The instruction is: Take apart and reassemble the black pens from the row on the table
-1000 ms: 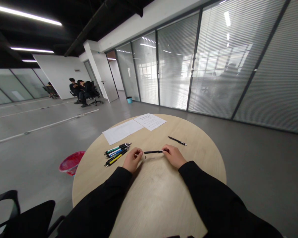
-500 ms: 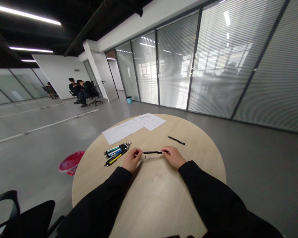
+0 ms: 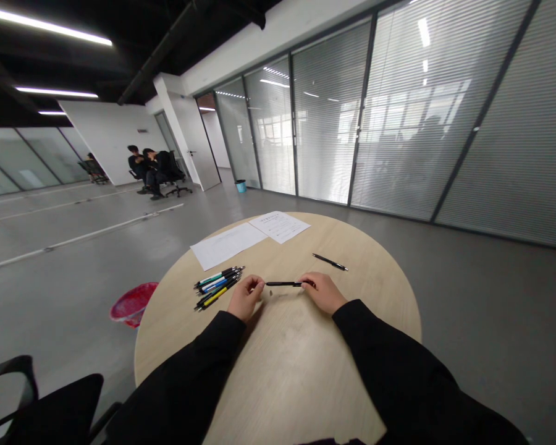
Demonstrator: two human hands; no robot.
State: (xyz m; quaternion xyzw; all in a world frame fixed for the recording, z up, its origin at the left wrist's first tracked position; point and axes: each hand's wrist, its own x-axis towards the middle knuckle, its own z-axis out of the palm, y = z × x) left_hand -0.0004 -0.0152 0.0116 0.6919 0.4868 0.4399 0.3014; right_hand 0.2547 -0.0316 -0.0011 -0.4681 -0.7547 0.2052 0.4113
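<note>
Our left hand (image 3: 245,298) and right hand (image 3: 323,293) pinch the light, stiff black pen (image 3: 283,283) by its slim ends.

Black sleeves (image 3: 389,377), bare left hand (image 3: 245,298), right hand (image 3: 323,293)

Place: an open-plan office is filling the view.
Walls: glass partitions (image 3: 328,111) with slatted blinds are running along one side.
Ceiling: a dark exposed ceiling (image 3: 74,62) is carrying long strip lights (image 3: 55,92).
Seating: two people (image 3: 149,169) are sitting far off in black swivel chairs (image 3: 176,176).
Furniture: a round wooden table (image 3: 296,383) is standing on the grey floor (image 3: 491,346).
Desk items: printed papers (image 3: 280,227), retractable pens (image 3: 217,288) and a black pen (image 3: 282,283) are lying on the table.
</note>
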